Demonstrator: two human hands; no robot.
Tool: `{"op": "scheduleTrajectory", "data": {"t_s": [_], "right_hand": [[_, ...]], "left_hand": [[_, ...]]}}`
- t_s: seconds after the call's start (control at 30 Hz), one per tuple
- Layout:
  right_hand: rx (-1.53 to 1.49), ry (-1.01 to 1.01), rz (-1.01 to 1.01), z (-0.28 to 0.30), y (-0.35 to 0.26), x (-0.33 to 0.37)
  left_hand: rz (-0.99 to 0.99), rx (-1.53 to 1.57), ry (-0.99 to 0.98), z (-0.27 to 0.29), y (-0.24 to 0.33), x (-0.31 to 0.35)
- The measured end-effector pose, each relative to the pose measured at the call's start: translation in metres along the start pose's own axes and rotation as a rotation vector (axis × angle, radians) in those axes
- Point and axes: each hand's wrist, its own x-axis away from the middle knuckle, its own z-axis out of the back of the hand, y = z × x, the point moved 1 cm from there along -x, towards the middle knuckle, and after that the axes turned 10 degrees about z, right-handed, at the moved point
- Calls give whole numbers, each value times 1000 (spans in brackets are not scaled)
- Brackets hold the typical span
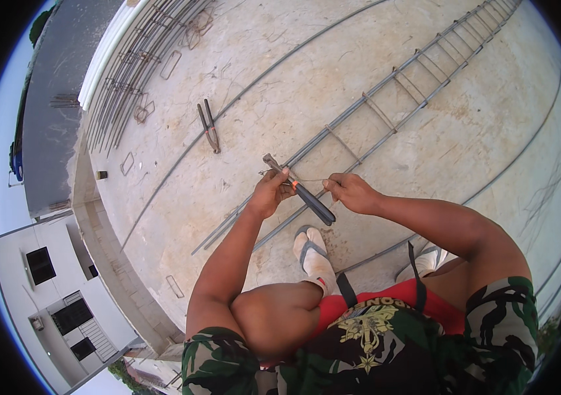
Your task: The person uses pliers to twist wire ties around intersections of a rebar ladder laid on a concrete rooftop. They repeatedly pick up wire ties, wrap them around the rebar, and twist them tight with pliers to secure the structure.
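Note:
My left hand (pixel 271 193) is closed around a pair of pincers (pixel 315 204) with dark handles and orange marks near the pivot. Their jaws point away from me, and the handles stick out toward my right foot. With fingertips pinched together, my right hand (pixel 354 193) grips a thin tie wire (pixel 308 181) that runs toward the left hand. Both hands are over the near part of a rebar cage (pixel 396 130), long steel bars joined by rectangular stirrups. The wire's far end is hidden by the left hand and the pincers.
A second long-handled cutter or pincers (pixel 209 126) lies by a single long bar (pixel 162 176). Bundled rebar (pixel 132 69) rests at the far left near a low wall (pixel 106 253). Loose stirrups (pixel 126 164) are scattered on the concrete floor. My sandalled foot (pixel 311 251) stands beside the cage.

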Motion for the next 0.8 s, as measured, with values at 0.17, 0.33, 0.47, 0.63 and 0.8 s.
{"op": "scheduleTrajectory", "data": {"t_s": [0.17, 0.33, 0.47, 0.63, 0.8], "right_hand": [[354, 111, 27, 32, 25, -4], [573, 132, 3, 36, 30, -4], [642, 160, 32, 36, 18, -3], [666, 218, 95, 41, -11, -4], [416, 150, 129, 75, -10, 2]], "left_hand": [[80, -401, 406, 42, -3, 11], [371, -977, 410, 57, 5, 16], [-203, -834, 617, 35, 50, 26], [-351, -790, 284, -35, 72, 39], [-149, -662, 79, -58, 92, 44]]}}
